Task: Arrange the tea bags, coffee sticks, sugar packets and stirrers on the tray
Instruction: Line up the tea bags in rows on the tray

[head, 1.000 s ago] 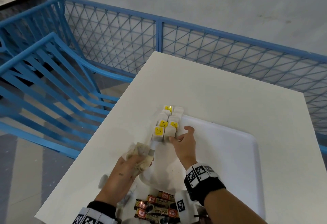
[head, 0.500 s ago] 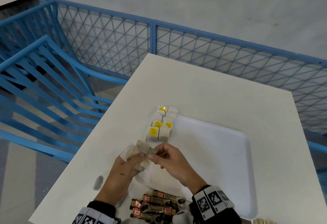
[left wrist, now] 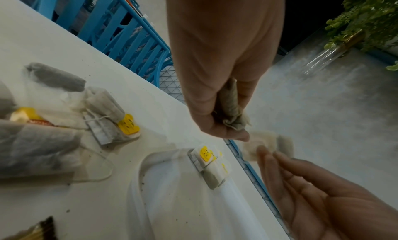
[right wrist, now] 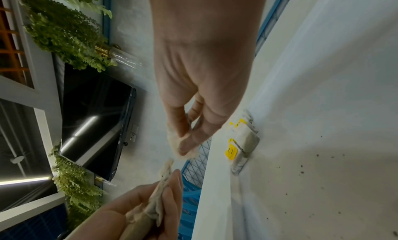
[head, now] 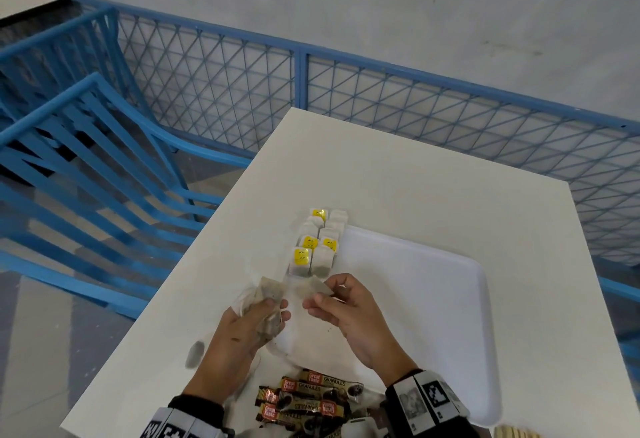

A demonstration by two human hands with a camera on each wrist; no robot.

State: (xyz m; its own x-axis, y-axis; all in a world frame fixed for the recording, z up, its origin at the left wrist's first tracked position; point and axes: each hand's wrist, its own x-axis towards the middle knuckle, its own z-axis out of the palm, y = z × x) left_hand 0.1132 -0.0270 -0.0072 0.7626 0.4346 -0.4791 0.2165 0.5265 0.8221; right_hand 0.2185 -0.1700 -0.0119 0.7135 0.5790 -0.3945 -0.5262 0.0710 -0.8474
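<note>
While the left hand (head: 242, 330) clutches a bunch of tea bags (head: 268, 295), the right hand (head: 349, 316) pinches a single tea bag (head: 313, 288). Both hover above the tray's (head: 433, 299) left edge, near the tea-bag rows (head: 317, 243).

The head camera looks steeply down and forward over the counter (head: 398, 178), railing at 12 o'clock. Each wrist camera sits close behind its fingers. All three views share the tea bag rows (head: 317, 243) (left wrist: 210, 165) (right wrist: 241, 141).
</note>
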